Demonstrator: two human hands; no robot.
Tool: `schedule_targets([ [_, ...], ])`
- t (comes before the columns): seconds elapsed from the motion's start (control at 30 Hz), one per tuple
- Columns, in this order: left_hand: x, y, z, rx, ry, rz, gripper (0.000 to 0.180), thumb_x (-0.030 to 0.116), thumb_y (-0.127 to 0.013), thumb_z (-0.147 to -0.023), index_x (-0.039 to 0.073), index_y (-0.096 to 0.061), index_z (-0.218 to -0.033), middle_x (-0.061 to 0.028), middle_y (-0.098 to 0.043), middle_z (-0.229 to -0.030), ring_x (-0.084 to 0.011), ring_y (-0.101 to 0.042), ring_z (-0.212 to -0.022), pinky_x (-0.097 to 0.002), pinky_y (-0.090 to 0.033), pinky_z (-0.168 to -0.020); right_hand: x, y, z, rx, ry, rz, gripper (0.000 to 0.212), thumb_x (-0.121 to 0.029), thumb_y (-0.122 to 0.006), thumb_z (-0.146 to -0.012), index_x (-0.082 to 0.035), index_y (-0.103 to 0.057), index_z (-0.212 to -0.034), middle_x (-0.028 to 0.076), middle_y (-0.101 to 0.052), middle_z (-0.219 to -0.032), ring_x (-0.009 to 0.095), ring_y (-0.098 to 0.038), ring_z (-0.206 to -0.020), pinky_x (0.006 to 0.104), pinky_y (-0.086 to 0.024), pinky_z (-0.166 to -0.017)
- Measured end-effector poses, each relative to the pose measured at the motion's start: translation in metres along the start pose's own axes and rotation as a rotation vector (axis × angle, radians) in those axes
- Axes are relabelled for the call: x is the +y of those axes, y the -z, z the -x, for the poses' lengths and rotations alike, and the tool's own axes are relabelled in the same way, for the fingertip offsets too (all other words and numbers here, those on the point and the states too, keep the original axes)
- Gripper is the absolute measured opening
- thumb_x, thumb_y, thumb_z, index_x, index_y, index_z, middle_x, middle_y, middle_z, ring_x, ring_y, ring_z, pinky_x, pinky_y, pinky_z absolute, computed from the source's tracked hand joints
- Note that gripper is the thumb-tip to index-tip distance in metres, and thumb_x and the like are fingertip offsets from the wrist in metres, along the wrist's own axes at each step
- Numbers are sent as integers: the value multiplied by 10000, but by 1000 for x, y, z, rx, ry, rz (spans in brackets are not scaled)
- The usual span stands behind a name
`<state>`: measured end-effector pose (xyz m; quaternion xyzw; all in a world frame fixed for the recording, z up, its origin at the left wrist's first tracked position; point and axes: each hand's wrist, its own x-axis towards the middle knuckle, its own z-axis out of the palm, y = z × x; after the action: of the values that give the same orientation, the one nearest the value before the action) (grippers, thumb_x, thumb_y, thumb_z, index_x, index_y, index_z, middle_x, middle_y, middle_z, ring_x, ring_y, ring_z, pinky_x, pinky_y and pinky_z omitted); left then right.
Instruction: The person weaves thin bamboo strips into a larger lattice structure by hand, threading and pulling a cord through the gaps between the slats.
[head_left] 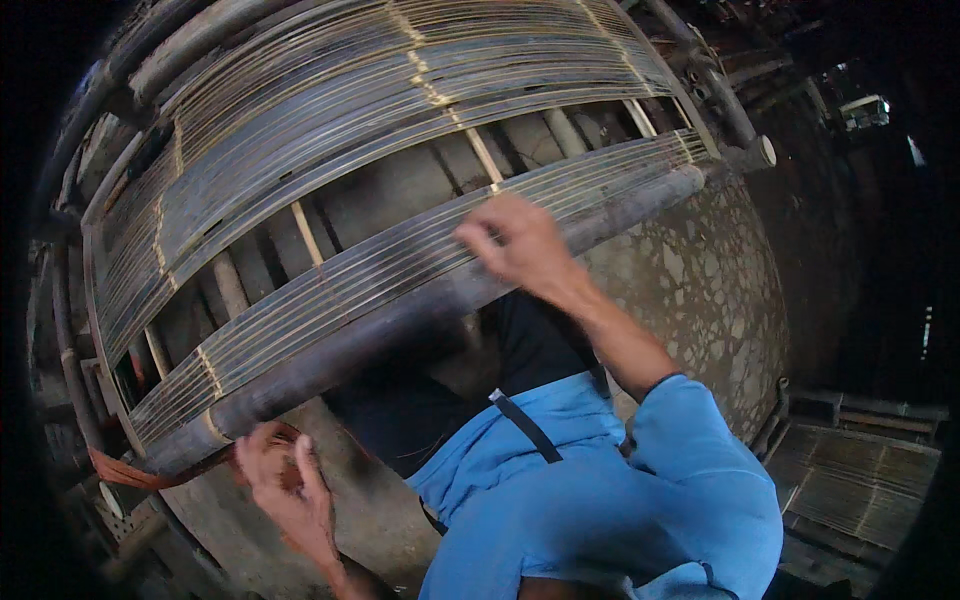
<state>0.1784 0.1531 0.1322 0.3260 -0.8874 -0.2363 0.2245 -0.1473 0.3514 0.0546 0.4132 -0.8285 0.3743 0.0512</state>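
In the head view, a slatted bamboo platform (320, 115) is seen, its long thin slats contained by a frame of poles. A narrow band of slats (380, 270) is set along the near pole (340, 372), parted from the broader surface by an open gap, in which light cross-pieces (306, 232) are seen above the ground.

The right hand (520, 245) is held over the narrow band, its fingers curled; whether anything is grasped by them cannot be told, as they are blurred. The left hand (290, 490) is held just beside the pole's left end, its fingers bent and its thumb raised. Reddish-brown strands (130, 472) are stretched across that end toward this hand; whether they are gripped cannot be made out.

Part of the pole's underside is hidden in shadow above the dark-clad legs. The blue garment (620, 500) is cut off by the lower edge. At the lower right, another slatted panel (850, 480) is dimly lit, and a whitish object (865, 110) at the upper right cannot be identified.
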Motion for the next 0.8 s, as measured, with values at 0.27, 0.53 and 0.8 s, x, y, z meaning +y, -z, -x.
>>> schedule_targets([
  [0.27, 73, -103, -20, -72, -333, -31, 292, 260, -850, -804, 94, -611, -828, -84, -550, -811, -320, -545, -841, -456, -377, -838, 31, 28, 41, -154, -331, 416, 503, -547, -762, -780, -56, -693, -695, 185, -688, -778, 378, -688, -789, 497, -546, -721],
  [0.53, 108, -256, -46, -204, -508, 64, 267, 259, -735, -917, 35, -622, -1006, -111, -582, -946, -284, -561, -951, -462, -417, -860, 32, 17, 10, -187, -360, -340, 340, -353, -781, -798, -26, -692, -776, 179, -702, -839, 369, -669, -762, 473, -528, -729],
  [0.8, 140, -101, -98, -787, 204, 763, 274, 280, -631, -1013, 53, -695, -875, 26, -607, -744, -37, -465, -618, -233, -352, -561, 30, 74, 5, -215, -33, -671, 339, -304, -840, -806, -47, -619, -824, 91, -643, -951, 271, -635, -932, 371, -500, -837],
])
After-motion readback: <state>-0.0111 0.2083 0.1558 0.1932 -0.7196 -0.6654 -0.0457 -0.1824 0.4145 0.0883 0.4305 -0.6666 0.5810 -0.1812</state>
